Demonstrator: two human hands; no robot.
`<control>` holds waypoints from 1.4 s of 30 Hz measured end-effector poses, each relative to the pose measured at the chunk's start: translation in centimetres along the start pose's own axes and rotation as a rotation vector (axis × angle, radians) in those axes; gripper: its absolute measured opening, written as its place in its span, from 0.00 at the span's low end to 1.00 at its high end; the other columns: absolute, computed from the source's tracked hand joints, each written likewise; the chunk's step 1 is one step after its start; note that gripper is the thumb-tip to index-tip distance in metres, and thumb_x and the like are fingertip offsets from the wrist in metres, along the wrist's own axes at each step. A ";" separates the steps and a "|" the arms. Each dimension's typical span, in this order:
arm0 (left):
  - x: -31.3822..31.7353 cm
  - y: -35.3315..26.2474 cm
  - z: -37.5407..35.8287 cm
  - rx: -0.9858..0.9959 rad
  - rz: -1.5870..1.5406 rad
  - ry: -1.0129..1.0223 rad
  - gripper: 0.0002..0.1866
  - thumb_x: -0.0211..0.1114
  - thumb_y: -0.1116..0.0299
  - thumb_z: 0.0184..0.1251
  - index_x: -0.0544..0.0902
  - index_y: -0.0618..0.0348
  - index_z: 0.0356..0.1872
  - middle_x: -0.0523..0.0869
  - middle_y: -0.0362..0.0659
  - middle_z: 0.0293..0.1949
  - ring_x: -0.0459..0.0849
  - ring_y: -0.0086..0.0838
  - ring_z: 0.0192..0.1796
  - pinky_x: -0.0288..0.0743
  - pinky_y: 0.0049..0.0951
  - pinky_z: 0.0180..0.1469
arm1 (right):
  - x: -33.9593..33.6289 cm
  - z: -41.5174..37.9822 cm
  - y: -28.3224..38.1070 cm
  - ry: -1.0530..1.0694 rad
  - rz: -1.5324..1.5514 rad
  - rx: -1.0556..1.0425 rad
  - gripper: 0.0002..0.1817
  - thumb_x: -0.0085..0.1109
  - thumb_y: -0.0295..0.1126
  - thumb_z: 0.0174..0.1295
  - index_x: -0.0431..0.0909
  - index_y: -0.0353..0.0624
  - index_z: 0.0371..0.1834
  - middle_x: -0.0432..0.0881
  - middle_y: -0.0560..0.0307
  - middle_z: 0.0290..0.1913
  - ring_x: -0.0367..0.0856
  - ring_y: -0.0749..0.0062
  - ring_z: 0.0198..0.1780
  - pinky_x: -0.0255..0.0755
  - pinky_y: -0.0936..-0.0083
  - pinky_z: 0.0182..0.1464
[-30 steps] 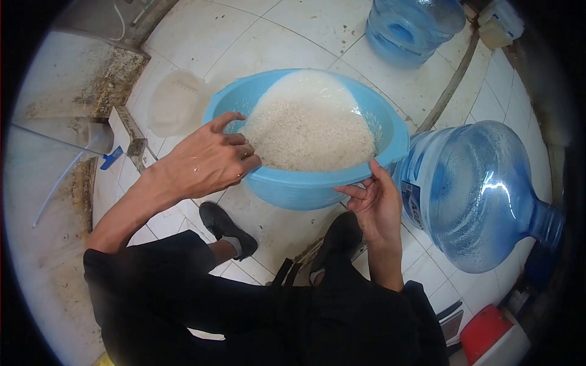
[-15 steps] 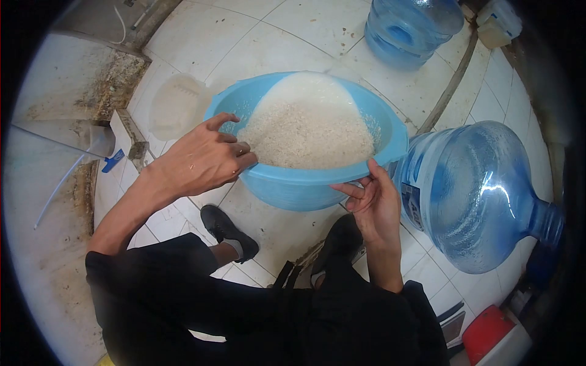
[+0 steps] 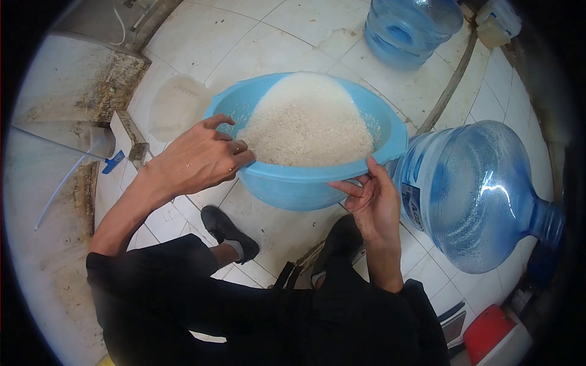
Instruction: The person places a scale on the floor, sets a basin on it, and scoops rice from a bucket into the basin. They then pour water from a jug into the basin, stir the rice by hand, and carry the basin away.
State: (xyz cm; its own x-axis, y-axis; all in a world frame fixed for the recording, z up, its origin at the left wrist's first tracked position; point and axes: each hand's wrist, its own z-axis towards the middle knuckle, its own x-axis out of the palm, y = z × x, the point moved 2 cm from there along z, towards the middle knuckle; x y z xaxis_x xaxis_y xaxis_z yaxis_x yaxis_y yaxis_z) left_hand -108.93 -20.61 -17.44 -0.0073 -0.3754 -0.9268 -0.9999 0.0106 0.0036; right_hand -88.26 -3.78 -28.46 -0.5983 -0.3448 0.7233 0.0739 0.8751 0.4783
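Note:
A light-blue plastic basin point(image 3: 293, 183) is in front of me, holding grains that look like rice point(image 3: 305, 137) and cloudy whitish water point(image 3: 311, 91) at the far side. The basin appears tilted, with the water gathered away from me. My left hand point(image 3: 198, 155) grips the near left rim, its index finger bent over the edge and the other fingers curled. At the near right rim, my right hand point(image 3: 373, 198) pinches the edge with thumb above and fingers beneath. Wet spots show on my left hand.
A large clear blue water bottle point(image 3: 476, 195) lies on its side right of the basin, and another bottle point(image 3: 412, 30) is beyond. A translucent tub point(image 3: 178, 107) rests on the tiled floor at left. A squeegee point(image 3: 113, 161) and a red object point(image 3: 488, 334) are at the sides.
Almost nothing differs. My left hand has shifted very slightly up and left, and the near rim sits a touch higher. Both hands keep their hold on the basin.

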 end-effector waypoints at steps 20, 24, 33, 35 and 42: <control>-0.2 0.7 0.4 -0.047 0.007 0.059 0.16 0.74 0.69 0.56 0.86 0.53 0.47 0.90 0.44 0.42 0.89 0.32 0.47 0.64 0.46 0.72 | 0.5 0.7 0.1 0.025 0.026 -0.015 0.24 0.41 0.42 0.76 0.64 0.29 0.61 0.84 0.39 0.48 0.88 0.51 0.44 0.75 0.77 0.23; -0.2 0.7 0.5 -0.040 0.020 0.052 0.16 0.75 0.68 0.56 0.87 0.53 0.47 0.90 0.44 0.42 0.89 0.32 0.47 0.65 0.46 0.72 | 0.3 0.8 0.1 0.023 0.024 -0.012 0.24 0.42 0.42 0.76 0.64 0.29 0.61 0.83 0.38 0.49 0.88 0.50 0.44 0.75 0.77 0.23; 0.0 0.5 0.6 -0.009 0.016 0.031 0.15 0.75 0.68 0.55 0.87 0.53 0.45 0.91 0.44 0.40 0.90 0.31 0.45 0.65 0.46 0.72 | -0.1 0.9 -0.2 0.027 0.029 -0.002 0.25 0.40 0.42 0.76 0.62 0.28 0.63 0.83 0.37 0.50 0.88 0.50 0.44 0.75 0.77 0.23; 0.2 0.7 0.6 -0.011 0.035 0.011 0.15 0.75 0.67 0.55 0.87 0.53 0.45 0.91 0.43 0.40 0.90 0.31 0.44 0.66 0.46 0.71 | 0.0 1.0 -0.1 0.025 0.019 -0.006 0.25 0.40 0.42 0.76 0.62 0.28 0.63 0.83 0.37 0.50 0.88 0.50 0.44 0.75 0.77 0.23; 0.5 1.2 0.7 -0.021 0.038 0.028 0.16 0.74 0.67 0.56 0.86 0.53 0.47 0.90 0.44 0.41 0.90 0.32 0.46 0.65 0.47 0.72 | 0.1 1.2 -0.1 0.029 0.025 -0.002 0.26 0.40 0.42 0.76 0.61 0.28 0.64 0.82 0.37 0.50 0.88 0.50 0.45 0.75 0.78 0.22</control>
State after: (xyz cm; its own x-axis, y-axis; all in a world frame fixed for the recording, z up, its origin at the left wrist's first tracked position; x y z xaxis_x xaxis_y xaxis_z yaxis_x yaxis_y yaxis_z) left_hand -110.11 -20.12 -18.13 -0.0448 -0.4006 -0.9152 -0.9989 0.0054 0.0465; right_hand -89.33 -3.51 -29.03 -0.5726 -0.3329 0.7492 0.0899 0.8828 0.4610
